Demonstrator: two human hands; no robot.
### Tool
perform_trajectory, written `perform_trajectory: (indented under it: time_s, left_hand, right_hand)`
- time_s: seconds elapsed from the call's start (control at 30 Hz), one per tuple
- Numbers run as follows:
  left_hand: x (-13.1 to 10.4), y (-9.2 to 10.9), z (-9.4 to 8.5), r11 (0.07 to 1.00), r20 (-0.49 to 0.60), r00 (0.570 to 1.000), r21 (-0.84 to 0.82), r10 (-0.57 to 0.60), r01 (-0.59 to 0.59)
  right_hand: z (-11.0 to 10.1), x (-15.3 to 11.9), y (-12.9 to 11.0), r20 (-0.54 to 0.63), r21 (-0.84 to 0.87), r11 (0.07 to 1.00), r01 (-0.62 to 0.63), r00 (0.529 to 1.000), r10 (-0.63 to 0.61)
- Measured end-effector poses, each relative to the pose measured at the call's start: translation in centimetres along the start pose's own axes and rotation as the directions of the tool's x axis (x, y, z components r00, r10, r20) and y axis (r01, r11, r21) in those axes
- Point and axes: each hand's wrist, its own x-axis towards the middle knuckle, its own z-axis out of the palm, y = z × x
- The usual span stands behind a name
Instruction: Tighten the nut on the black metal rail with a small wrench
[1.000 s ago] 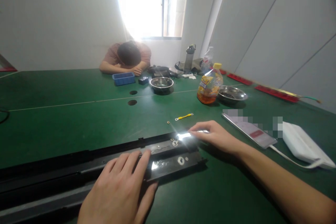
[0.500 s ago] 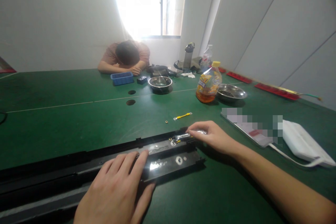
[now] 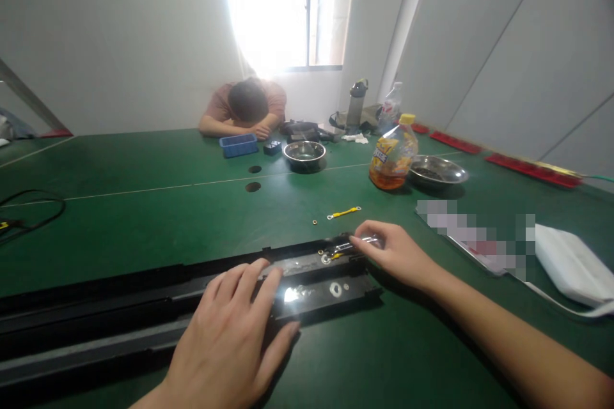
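Note:
A long black metal channel lies across the green table, running off to the left. Over its near part my left hand is laid, fingers stretched and the thumb apart on the near side. At the channel's right end my right hand has its fingers closed round a silver wrench. The wrench head is close to a washer-like ring and a bit of yellow lead inside the channel. Beyond the channel are a short yellow wire with ring terminals and a small brass-coloured nut.
A metal bowl, a blue bin, a bottle of orange drink and a metal dish stand farther back. A phone and a white box lie right. Opposite, a person rests head on arms.
My view has turned slightly left, so everything sits farther right. My left thumb is spread farther from the channel. The wrench has turned slightly in my right hand, still in the channel.

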Motion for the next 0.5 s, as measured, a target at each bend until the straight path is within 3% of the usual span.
perform_trajectory:
  time_s: [0.17, 0.33, 0.4, 0.5]
  left_hand:
    - [1.2, 0.3, -1.7, 0.999, 0.022, 0.999, -0.028, 0.029, -0.029]
    - [5.8, -0.1, -2.9, 0.986, 0.100, 0.983, -0.077, 0.156, -0.148]
    - [8.4, -0.4, -2.5, 0.968, 0.131, 0.961, -0.088, 0.244, -0.233]
    - [12.1, -0.8, -1.2, 0.907, 0.200, 0.885, -0.114, 0.421, -0.406]
  right_hand:
    - [0.1, -0.2, -0.2, -0.030, -0.040, 0.998, 0.046, 0.998, -0.047]
    - [0.1, -0.2, 0.1, -0.084, -0.078, 0.994, 0.071, 0.993, -0.078]
    - [0.1, -0.2, 0.3, -0.089, -0.078, 0.993, 0.089, 0.991, -0.096]
    - [0.1, -0.1, 0.5, -0.135, -0.093, 0.994, 0.064, 0.988, -0.076]
